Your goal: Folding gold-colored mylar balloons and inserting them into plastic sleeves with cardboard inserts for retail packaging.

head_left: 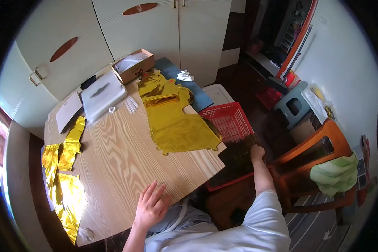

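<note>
Red plastic basket (223,110), lattice walls: left of right hand (257,153), below tabletop (117,147) level, interior mostly in shadow. Dark olive stuff (243,148) in it, right against right hand; too dim to make out shape or whether gripped. Big gold foil sheet (178,132): flat, shiny, cut-out outline, small tabs on near edge, far end rumpled and folded over; ahead of left hand (152,206), apart from it. More gold foil pieces (67,185) left of left hand, creased, overlapping, nearer part blown out by glare.
</note>
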Demonstrator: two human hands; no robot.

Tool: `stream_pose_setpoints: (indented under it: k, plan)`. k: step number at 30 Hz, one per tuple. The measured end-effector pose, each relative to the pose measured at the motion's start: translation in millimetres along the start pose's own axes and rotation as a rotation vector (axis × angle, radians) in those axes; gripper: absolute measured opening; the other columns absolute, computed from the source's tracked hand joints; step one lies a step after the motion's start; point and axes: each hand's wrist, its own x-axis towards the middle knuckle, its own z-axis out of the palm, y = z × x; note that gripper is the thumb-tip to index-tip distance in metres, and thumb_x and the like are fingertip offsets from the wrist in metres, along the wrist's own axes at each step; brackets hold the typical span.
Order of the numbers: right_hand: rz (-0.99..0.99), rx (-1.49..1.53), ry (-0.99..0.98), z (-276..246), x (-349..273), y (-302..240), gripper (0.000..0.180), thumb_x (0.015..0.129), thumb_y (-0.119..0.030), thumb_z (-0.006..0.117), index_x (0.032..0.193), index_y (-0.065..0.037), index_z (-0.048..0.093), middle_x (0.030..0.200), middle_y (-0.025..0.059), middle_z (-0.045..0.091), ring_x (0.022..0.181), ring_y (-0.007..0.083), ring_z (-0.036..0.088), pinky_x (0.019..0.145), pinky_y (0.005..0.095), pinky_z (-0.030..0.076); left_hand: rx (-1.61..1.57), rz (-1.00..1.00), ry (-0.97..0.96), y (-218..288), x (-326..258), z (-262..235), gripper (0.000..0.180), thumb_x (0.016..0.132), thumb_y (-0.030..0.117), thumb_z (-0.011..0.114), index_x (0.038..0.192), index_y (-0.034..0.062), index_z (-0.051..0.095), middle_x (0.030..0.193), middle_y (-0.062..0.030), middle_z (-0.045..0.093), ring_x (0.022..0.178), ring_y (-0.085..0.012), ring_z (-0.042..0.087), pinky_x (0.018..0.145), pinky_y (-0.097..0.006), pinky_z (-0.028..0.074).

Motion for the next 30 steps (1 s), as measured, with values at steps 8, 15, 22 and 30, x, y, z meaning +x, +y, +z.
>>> stream_pose_setpoints:
  k: [8, 15, 22, 30]
  plan:
    - [0.099, -0.175, -0.111, 12, 3, -24, 0.027, 0.092, -0.025, 0.058, 0.115, -0.011, 0.062, 0.087, 0.0021, 0.072, 0.083, 0.0191, 0.072, 0.061, 0.0334, 0.054, -0.011, -0.044, 0.011, 1, 0, -1, 0.028, 0.073, 0.011, 0.073, 0.101, 0.0121, 0.071, 0.129, -0.0117, 0.058, 0.127, -0.0394, 0.048, 0.1, -0.05, 0.042]
    - [0.039, 0.124, -0.177, -116, -19, -22, 0.024, 0.087, -0.028, 0.062, 0.1, -0.011, 0.074, 0.103, 0.0136, 0.072, 0.097, 0.0335, 0.069, 0.078, 0.0416, 0.056, -0.015, -0.031, 0.062, -9, -11, -21, 0.029, 0.074, 0.012, 0.072, 0.104, 0.0126, 0.07, 0.13, -0.0121, 0.058, 0.127, -0.038, 0.049, 0.098, -0.049, 0.044]
    - [-0.598, 1.263, 0.196, -300, -135, -62, 0.037, 0.098, -0.033, 0.049, 0.072, -0.007, 0.049, 0.062, 0.0086, 0.052, 0.055, 0.0269, 0.05, 0.052, 0.0372, 0.038, -0.055, -0.335, 0.206, -49, -37, -68, 0.041, 0.078, 0.016, 0.072, 0.117, 0.0091, 0.064, 0.13, -0.0129, 0.057, 0.118, -0.0322, 0.055, 0.094, -0.043, 0.046]
    - [-1.86, 1.852, -0.903, -344, -345, -279, 0.037, 0.105, -0.031, 0.037, 0.08, -0.005, 0.046, 0.075, 0.0072, 0.049, 0.07, 0.0209, 0.049, 0.063, 0.0331, 0.041, -0.983, -0.489, 0.318, -12, -84, -64, 0.046, 0.087, 0.029, 0.072, 0.121, 0.0021, 0.058, 0.083, -0.0056, 0.061, 0.072, -0.0123, 0.056, 0.064, -0.027, 0.048]
